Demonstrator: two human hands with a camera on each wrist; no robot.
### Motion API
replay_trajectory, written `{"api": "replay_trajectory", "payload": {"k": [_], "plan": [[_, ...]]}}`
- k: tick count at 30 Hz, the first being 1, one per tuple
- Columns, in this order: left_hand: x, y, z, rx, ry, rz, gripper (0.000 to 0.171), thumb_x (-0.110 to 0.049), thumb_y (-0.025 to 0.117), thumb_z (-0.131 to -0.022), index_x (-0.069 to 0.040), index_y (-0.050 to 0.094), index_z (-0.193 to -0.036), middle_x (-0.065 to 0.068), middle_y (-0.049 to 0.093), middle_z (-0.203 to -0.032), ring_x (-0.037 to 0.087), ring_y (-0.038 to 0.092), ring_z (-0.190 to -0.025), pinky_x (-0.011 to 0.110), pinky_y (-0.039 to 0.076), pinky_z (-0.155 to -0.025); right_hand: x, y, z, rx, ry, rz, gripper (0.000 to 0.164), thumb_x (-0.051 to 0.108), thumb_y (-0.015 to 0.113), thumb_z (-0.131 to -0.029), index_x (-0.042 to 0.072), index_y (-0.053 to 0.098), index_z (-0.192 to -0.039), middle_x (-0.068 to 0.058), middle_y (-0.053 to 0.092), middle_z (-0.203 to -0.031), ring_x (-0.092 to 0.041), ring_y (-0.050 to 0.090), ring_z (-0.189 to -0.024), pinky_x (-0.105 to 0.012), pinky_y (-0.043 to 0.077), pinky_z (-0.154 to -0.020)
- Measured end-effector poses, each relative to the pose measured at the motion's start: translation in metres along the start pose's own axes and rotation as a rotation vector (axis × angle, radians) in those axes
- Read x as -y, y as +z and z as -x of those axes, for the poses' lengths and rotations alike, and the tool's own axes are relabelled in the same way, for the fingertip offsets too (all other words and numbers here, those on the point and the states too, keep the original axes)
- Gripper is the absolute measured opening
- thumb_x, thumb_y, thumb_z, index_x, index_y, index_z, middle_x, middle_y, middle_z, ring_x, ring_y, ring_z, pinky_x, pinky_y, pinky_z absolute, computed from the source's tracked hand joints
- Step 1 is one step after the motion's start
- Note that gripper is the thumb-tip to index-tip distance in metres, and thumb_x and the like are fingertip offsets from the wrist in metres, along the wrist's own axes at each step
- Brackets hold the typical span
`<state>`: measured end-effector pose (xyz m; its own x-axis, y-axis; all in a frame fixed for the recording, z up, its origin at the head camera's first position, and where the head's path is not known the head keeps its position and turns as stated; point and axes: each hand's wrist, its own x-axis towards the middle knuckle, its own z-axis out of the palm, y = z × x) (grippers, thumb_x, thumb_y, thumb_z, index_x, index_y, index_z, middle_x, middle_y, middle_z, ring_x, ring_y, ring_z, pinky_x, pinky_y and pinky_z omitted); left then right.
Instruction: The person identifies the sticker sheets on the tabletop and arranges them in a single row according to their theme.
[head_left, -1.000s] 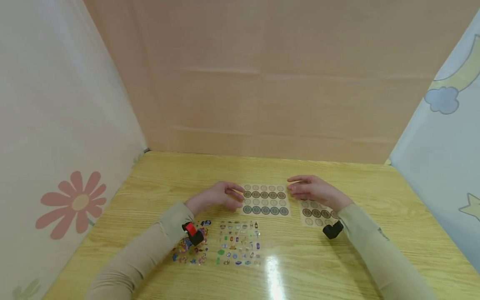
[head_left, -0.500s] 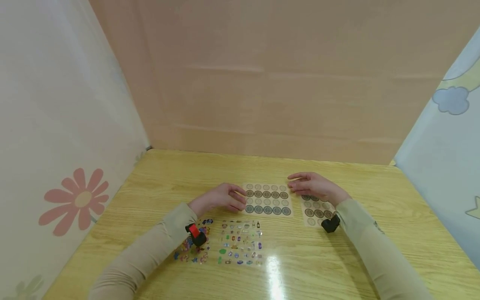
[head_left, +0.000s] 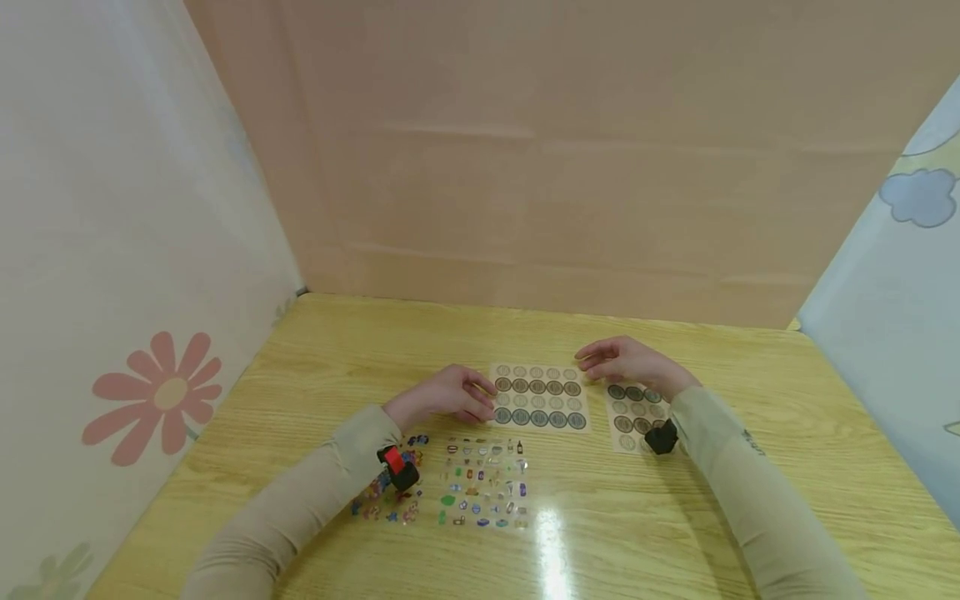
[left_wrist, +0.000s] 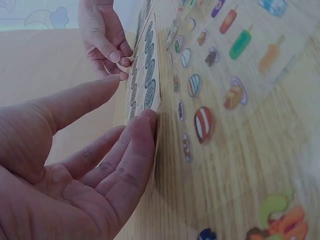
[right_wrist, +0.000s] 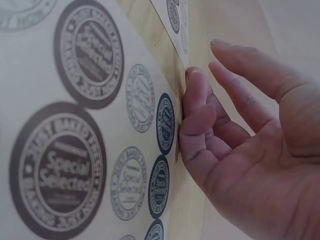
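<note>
A sheet of round seal stickers (head_left: 538, 400) lies flat on the table in the head view, its rows alternating pale and dark. My left hand (head_left: 450, 393) is at its left edge; in the left wrist view the fingertips (left_wrist: 146, 120) touch the sheet's near corner, with the thumb raised apart. Beyond the opposite edge is my right hand (head_left: 626, 362), palm down with loosely bent fingers. It hangs over the back of a second round-sticker sheet (head_left: 633, 415). The right wrist view shows that sheet's "Special Selected" seals (right_wrist: 65, 170) beside the fingers, with nothing gripped.
In front of the left hand lies a clear sheet of small food stickers (head_left: 483, 483). A colourful cartoon sticker sheet (head_left: 401, 500), partly hidden by the left wrist, is beside it. A tan backdrop (head_left: 525, 167) stands behind the wooden table (head_left: 360, 333).
The head view has turned slightly left. My right hand has shifted a little back and left, showing more of the right sheet's dark row. My left hand stays at the middle sheet's edge.
</note>
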<state>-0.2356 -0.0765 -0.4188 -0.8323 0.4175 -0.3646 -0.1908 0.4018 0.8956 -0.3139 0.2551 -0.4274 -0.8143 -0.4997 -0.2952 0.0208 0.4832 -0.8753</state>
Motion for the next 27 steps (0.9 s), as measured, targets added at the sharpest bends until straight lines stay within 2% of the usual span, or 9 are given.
{"api": "replay_trajectory", "payload": {"k": [5, 8, 11, 14, 23, 27], "plan": [[0.003, 0.001, -0.002, -0.029, 0.037, -0.090, 0.039, -0.003, 0.080, -0.077, 0.000, 0.065, -0.113, 0.009, 0.066, -0.087, 0.018, 0.065, -0.073, 0.030, 0.058, -0.067, 0.002, 0.001, -0.001, -0.006, -0.038, 0.114, 0.042, 0.011, 0.071, -0.087, 0.000, 0.059, -0.125, -0.015, 0.063, -0.115, -0.020, 0.058, -0.091, -0.028, 0.048, -0.067], [0.005, 0.001, -0.004, -0.047, 0.054, -0.126, 0.041, -0.005, 0.082, -0.074, -0.002, 0.065, -0.111, 0.008, 0.065, -0.086, 0.018, 0.063, -0.072, 0.029, 0.057, -0.065, 0.000, 0.000, -0.002, -0.004, -0.058, 0.146, 0.043, 0.011, 0.073, -0.086, 0.000, 0.060, -0.125, -0.015, 0.063, -0.115, -0.022, 0.058, -0.098, -0.029, 0.049, -0.074], [0.006, 0.002, -0.005, -0.064, 0.066, -0.120, 0.046, -0.004, 0.083, -0.073, -0.001, 0.062, -0.114, 0.009, 0.065, -0.087, 0.019, 0.062, -0.072, 0.029, 0.057, -0.064, -0.002, -0.001, -0.003, -0.001, -0.084, 0.169, 0.045, 0.011, 0.074, -0.084, -0.001, 0.059, -0.125, -0.016, 0.062, -0.116, -0.026, 0.056, -0.104, -0.031, 0.048, -0.085], [0.008, 0.002, -0.005, -0.089, 0.084, -0.123, 0.051, -0.003, 0.084, -0.071, -0.001, 0.060, -0.116, 0.011, 0.064, -0.087, 0.019, 0.061, -0.071, 0.028, 0.056, -0.063, -0.002, 0.000, -0.003, 0.000, -0.099, 0.188, 0.046, 0.011, 0.075, -0.083, 0.000, 0.059, -0.125, -0.016, 0.060, -0.115, -0.028, 0.054, -0.105, -0.034, 0.047, -0.087], [0.014, 0.007, -0.010, -0.167, 0.161, -0.256, 0.057, -0.004, 0.089, -0.064, -0.004, 0.061, -0.114, 0.009, 0.064, -0.083, 0.017, 0.055, -0.066, 0.024, 0.047, -0.053, -0.005, 0.004, -0.004, -0.011, -0.127, 0.223, 0.046, 0.008, 0.077, -0.081, 0.002, 0.061, -0.124, -0.015, 0.057, -0.110, -0.027, 0.051, -0.094, -0.035, 0.047, -0.075], [0.015, 0.008, -0.011, -0.179, 0.169, -0.266, 0.060, -0.005, 0.089, -0.064, -0.003, 0.060, -0.118, 0.009, 0.064, -0.081, 0.017, 0.054, -0.064, 0.024, 0.045, -0.051, -0.006, 0.005, -0.004, -0.006, -0.139, 0.216, 0.045, 0.007, 0.077, -0.081, 0.001, 0.061, -0.123, -0.016, 0.055, -0.107, -0.026, 0.049, -0.088, -0.034, 0.045, -0.072]]}}
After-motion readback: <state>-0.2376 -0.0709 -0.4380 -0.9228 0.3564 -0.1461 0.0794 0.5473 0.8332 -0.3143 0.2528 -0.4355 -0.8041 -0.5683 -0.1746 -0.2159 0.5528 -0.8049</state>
